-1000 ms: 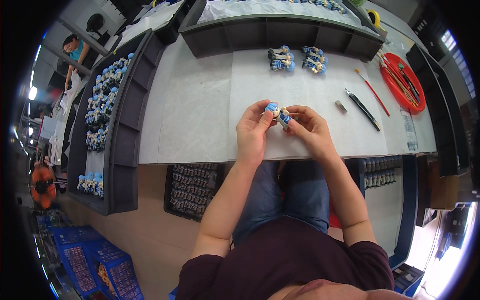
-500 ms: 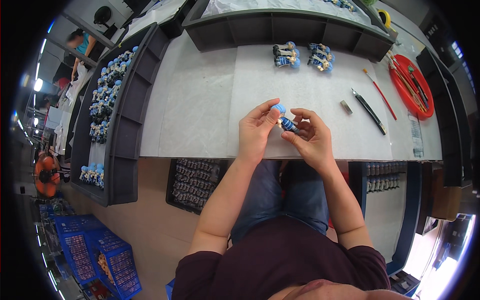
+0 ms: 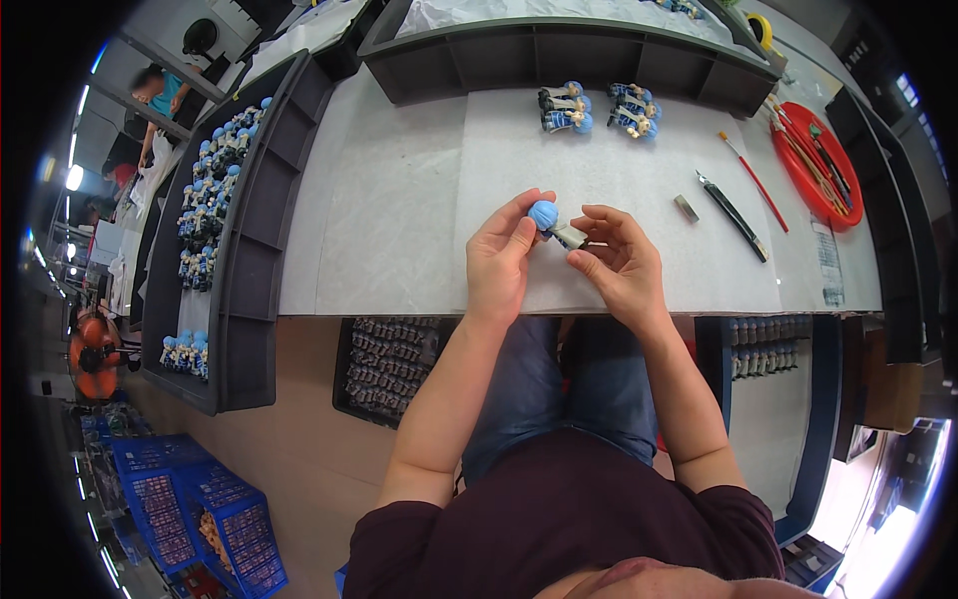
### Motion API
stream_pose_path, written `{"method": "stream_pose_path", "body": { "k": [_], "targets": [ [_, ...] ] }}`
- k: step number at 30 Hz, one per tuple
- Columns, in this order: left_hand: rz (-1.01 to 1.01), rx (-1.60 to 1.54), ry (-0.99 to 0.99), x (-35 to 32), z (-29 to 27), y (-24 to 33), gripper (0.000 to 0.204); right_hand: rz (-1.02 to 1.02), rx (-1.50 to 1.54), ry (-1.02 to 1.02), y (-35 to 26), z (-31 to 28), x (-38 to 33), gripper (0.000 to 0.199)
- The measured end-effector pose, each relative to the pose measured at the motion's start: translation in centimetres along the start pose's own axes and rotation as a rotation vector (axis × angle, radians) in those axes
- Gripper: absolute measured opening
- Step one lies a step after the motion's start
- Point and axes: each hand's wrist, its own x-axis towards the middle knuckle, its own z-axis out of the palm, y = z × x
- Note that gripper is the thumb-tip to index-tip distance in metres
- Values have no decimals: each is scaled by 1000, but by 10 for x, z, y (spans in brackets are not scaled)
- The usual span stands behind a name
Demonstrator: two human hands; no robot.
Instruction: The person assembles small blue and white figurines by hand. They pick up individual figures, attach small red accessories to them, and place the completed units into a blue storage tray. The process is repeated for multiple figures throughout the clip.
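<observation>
Over the white sheet near the table's front edge I hold a small figurine [image 3: 567, 235] with a blue head and a pale back. My left hand [image 3: 502, 260] pinches it at the head between thumb and fingers. The thumb and fingers of my right hand [image 3: 621, 262] close on its dark foot end. Farther back on the sheet lie two small groups of similar figurines, one group [image 3: 566, 108] on the left and another group [image 3: 635, 110] on the right.
A craft knife [image 3: 733, 217], a small grey block [image 3: 687, 208] and a red brush [image 3: 755, 183] lie to the right, near a red tray [image 3: 788, 190] of brushes. Dark crates hold more figurines: one crate [image 3: 244, 270] at left, another crate [image 3: 569, 60] behind.
The figurine has been turned over: its striped blue front showed before, and now its pale back and the rounded blue head show. Both hands keep hold, shifted slightly left.
</observation>
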Motion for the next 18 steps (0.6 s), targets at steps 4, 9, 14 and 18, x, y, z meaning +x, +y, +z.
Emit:
{"method": "stream_pose_path", "body": {
  "k": [4, 9, 14, 18],
  "targets": [
    [17, 150, -13, -3, 4, -1, 31, -39, -25, 34, 2, -1, -1, 52],
    [33, 184, -2, -4, -1, -2, 31, -53, -49, 30, 1, 2, -2, 55],
    [68, 135, 7, -2, -1, -2, 29, -147, -196, 52, -3, 5, -1, 45],
    [62, 154, -48, 1, 1, -3, 29, -172, -209, 143, 4, 0, 1, 29]
  ]
}}
